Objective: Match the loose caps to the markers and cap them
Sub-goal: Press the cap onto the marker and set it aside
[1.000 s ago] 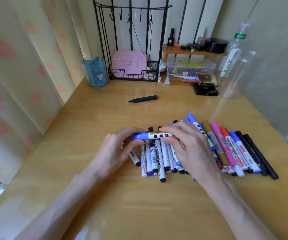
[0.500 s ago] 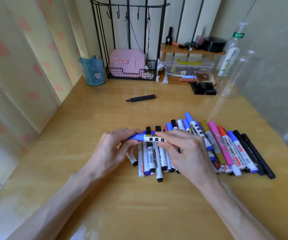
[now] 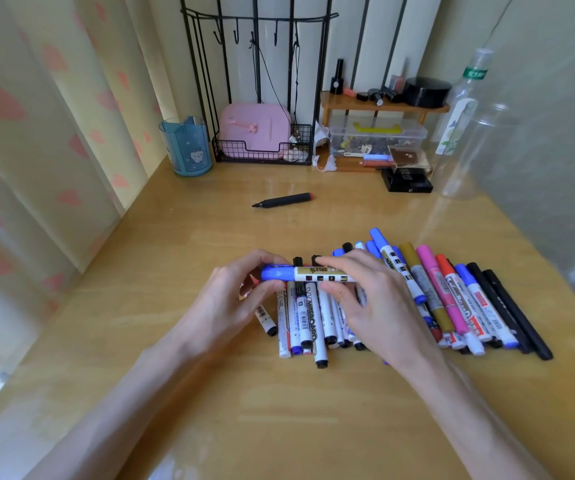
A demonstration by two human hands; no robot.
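Both hands meet over the middle of the wooden counter (image 3: 209,410), holding one white marker (image 3: 324,274) level and crosswise above the left end of a row of markers (image 3: 313,317). The left hand (image 3: 230,303) has its fingers (image 3: 261,258) and thumb curled round the blue cap (image 3: 277,273). The right hand (image 3: 376,303) pinches the marker's barrel, forefinger along the top and thumb beneath, over the gold band with its black squares. Cap and barrel touch end to end with no gap showing. Whether the cap is pressed fully home cannot be told.

The row lies side by side, running from under the hands toward the right edge of the counter. White whiteboard markers with black and blue ends lie at its left, partly hidden by the hands. To their right come a blue-capped marker (image 3: 379,237), a gold marker (image 3: 417,271), a pink marker (image 3: 443,292), a red-capped marker (image 3: 443,263) and, outermost, two black pens (image 3: 511,310).

Well apart from the row, toward the far edge, a black marker (image 3: 282,200) lies alone and uncapped, its tip pointing left and its red end to the right.

Along the far edge stand a blue pen cup (image 3: 187,147) at the left corner and a black wire rack (image 3: 261,152) holding a pink case (image 3: 254,131). A small wooden shelf (image 3: 348,102) has a clear plastic box (image 3: 376,135) beneath it. A black box (image 3: 407,180) and a clear bottle (image 3: 461,112) stand near the right corner.
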